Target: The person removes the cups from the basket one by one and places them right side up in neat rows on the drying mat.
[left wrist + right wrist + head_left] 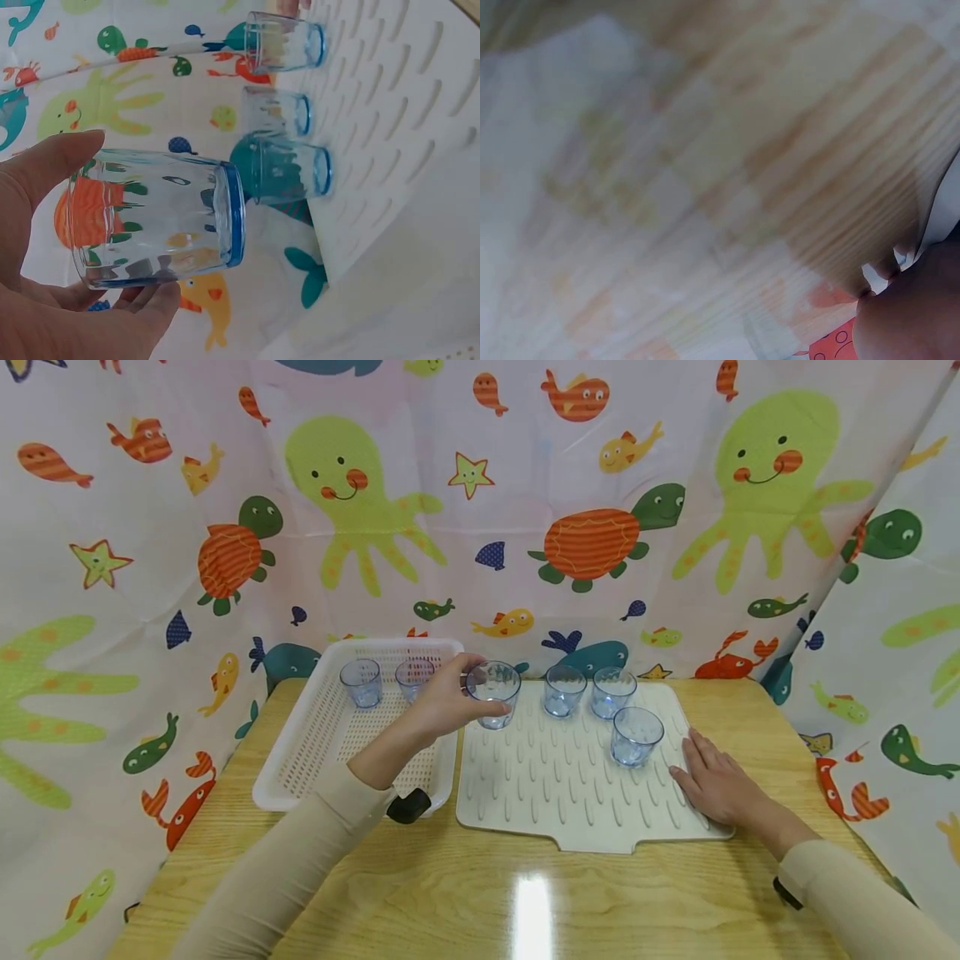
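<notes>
My left hand (pixel 442 697) grips a clear blue-tinted drinking glass (pixel 495 695) by its sides, over the left part of the white ridged drying mat (pixel 517 802). The left wrist view shows thumb and fingers around the glass (pixel 161 217), which has a thick blue base. Flat on the mat's right edge rests my right hand (pixel 720 785), its fingers extended. Three similar glasses stand on the mat: one glass (pixel 564 692) at the back, a second glass (pixel 613 693) beside it, and another glass (pixel 637 737) in front, closest to the right hand.
Left of the mat is a white perforated basket (pixel 281 768). Inside it are a glass (pixel 362 683) and another glass (pixel 415 677), partly hidden by the left hand. Everything sits on a wooden table (pixel 420 885), with a sea-animal curtain (pixel 465 552) behind and at both sides.
</notes>
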Tool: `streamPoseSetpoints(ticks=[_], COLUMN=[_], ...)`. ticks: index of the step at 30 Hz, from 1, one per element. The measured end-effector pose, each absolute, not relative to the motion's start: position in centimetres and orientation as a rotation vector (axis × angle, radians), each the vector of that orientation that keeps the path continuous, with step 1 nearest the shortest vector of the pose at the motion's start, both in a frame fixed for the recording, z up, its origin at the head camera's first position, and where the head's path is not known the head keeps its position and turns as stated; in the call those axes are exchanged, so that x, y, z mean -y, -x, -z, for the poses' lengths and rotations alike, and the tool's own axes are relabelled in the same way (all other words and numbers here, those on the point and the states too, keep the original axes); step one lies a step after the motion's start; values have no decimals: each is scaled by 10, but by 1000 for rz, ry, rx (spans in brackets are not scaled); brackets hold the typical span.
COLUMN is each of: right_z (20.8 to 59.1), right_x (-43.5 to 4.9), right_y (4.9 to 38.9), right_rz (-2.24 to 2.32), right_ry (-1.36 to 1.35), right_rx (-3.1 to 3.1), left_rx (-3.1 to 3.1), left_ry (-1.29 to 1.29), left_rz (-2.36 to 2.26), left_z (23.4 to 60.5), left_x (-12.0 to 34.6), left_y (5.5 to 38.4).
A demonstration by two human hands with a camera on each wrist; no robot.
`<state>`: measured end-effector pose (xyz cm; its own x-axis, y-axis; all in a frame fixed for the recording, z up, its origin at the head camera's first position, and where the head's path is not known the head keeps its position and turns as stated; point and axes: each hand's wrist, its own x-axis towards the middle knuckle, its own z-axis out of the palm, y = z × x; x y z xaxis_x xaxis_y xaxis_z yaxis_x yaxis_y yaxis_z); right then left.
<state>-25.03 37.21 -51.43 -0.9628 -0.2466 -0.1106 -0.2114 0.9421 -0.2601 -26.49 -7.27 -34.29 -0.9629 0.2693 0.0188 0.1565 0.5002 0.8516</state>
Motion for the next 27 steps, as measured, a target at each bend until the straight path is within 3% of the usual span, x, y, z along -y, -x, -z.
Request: streamPoseSetpoints(ticks=[27], right_z=[514], right_x=[-372], right_y=[250], right_rz=[385], right_ry=[338], right_rx=[-2952], left_rx=[-2554], left_ry=[-465], left_rz=[-1374], left_z=[373], left_x=[13], left_y=[266])
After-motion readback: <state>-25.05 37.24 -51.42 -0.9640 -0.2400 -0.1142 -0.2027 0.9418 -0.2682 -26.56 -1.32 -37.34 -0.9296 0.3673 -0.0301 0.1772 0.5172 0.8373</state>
